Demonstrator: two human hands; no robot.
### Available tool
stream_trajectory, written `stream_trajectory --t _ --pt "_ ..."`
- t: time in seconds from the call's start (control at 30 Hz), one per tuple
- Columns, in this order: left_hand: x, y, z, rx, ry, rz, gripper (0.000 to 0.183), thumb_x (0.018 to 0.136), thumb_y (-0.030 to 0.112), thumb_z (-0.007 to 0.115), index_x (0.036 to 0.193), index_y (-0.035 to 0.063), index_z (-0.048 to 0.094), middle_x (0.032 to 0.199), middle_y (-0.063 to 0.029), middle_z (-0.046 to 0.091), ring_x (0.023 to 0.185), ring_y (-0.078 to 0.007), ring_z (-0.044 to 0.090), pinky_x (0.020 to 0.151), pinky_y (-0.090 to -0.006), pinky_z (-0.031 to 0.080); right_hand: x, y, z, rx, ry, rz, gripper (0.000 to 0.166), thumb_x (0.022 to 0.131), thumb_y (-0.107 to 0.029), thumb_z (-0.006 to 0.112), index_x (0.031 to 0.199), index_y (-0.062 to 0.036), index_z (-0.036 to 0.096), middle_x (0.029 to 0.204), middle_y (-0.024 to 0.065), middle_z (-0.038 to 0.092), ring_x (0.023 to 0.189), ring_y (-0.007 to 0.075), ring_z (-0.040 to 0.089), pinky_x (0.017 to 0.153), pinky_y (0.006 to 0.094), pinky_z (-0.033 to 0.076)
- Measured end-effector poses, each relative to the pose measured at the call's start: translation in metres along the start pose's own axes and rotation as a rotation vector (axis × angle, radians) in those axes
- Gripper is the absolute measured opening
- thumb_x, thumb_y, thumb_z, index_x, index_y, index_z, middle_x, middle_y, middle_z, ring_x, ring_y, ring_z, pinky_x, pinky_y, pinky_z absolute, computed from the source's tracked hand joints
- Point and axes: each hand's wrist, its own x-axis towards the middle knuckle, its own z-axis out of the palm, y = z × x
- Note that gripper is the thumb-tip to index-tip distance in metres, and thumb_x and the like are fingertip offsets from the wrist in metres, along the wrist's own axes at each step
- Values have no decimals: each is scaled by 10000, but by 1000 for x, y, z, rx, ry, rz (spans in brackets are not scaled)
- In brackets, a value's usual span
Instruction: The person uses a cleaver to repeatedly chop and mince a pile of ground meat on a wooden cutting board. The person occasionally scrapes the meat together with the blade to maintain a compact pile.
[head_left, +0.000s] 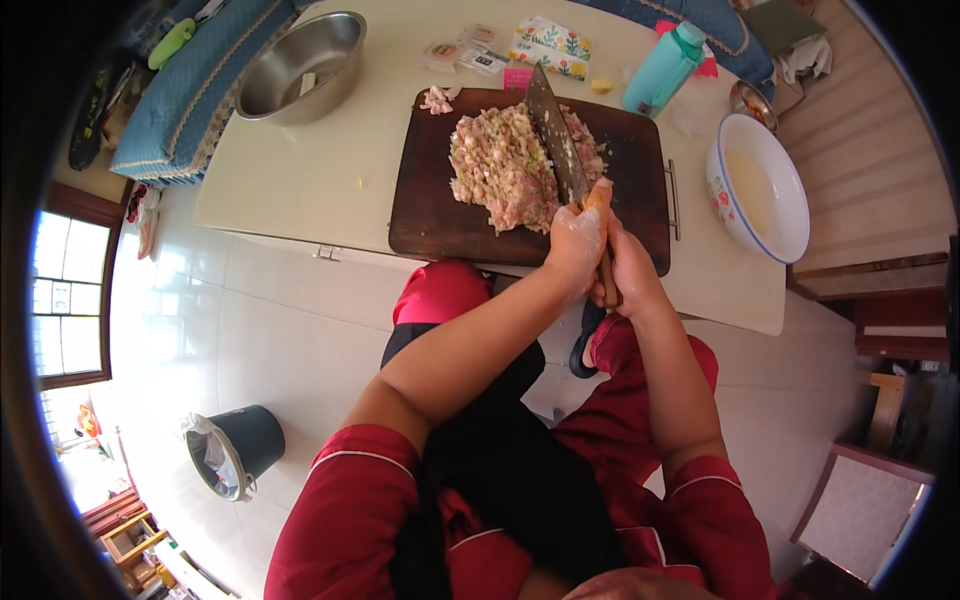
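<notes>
Both my hands hold one meat cleaver (556, 139) by its wooden handle, above a dark wooden cutting board (420, 225). My left hand (577, 244) grips the handle near the blade, with pale residue on its skin. Lower on the same handle is my right hand (628, 271). Bits of meat cling to the blade, which lies between a large mound of chopped meat with green bits (501, 165) and a smaller strip of it (583, 142). A few pale meat pieces (438, 100) sit at the board's upper left corner.
A steel basin (270, 105) stands at the table's back left. Behind the board lie small plastic packs (442, 56) and a floral tissue pack (551, 46). A turquoise bottle (660, 75) and a white enamel bowl (784, 202) are to the right. A lined bin (255, 439) stands on the floor.
</notes>
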Motion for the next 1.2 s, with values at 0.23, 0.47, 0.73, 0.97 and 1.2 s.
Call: stream_trajectory --t 0.23,0.47,0.73,0.97,1.2 --pt "-8 2 8 8 -103 228 460 844 479 560 688 48 519 641 -40 536 526 -128 496 448 -276 406 -3 6 -4 -69 -31 -278 464 939 -475 283 874 -85 525 531 23 495 338 120 426 304 237 328" --pt "-9 -2 0 52 -39 86 455 838 482 566 710 48 517 617 -40 513 493 -138 489 397 -284 391 -8 5 1 -76 -18 -198 447 940 -478 262 875 -110 506 562 32 517 362 125 447 320 238 340" --pt "-6 1 13 604 -327 37 487 848 497 537 737 23 526 560 -55 498 436 -122 465 389 -277 383 -11 30 -15 485 65 -151 543 880 -610 278 864 -123 518 501 32 455 346 161 413 325 265 335" --pt "5 -11 27 731 -435 -121 532 837 497 533 779 -31 499 528 -120 503 332 -203 482 291 -333 398 -15 37 -36 758 -22 -164 519 887 -582 290 847 -118 520 531 22 442 353 141 412 316 272 358" --pt "6 -14 38 683 -344 -227 533 830 512 539 898 -14 484 538 -96 477 340 -185 463 287 -304 390 -6 39 -57 899 -144 -93 505 889 -573 301 850 -125 531 527 20 426 355 139 406 310 278 353"
